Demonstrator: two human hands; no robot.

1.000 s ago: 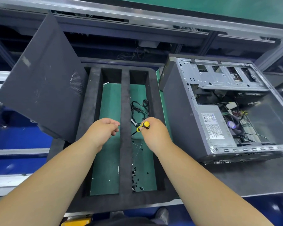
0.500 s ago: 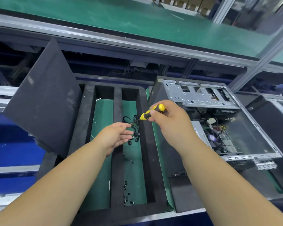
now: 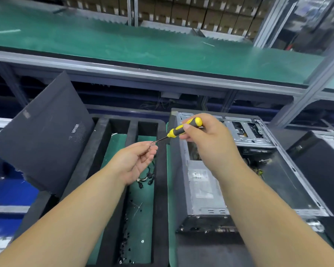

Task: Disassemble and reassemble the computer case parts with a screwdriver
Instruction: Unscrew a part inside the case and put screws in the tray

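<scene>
My right hand (image 3: pixel 206 137) grips a yellow and black screwdriver (image 3: pixel 183 128) above the left edge of the open computer case (image 3: pixel 239 170). Its thin shaft slants down and left to the fingertips of my left hand (image 3: pixel 137 160). That hand is held palm up over the black foam tray (image 3: pixel 160 189), its thumb and fingers pinching something small at the screwdriver tip; it looks like a screw but is too small to be sure. The case lies on its side with its inside exposed. Its removed side panel (image 3: pixel 44 135) leans upright at the left.
Loose black screws (image 3: pixel 125 239) and a bundle of black cables (image 3: pixel 147 178) lie in the tray's green-floored slots. A second dark case (image 3: pixel 322 164) stands at the far right. A green conveyor shelf (image 3: pixel 143 47) runs across above the bench.
Both hands rose from the tray and moved right. The screwdriver tip now meets my left fingertips, which were apart from it before. My head tilted up, showing more of the green shelf.
</scene>
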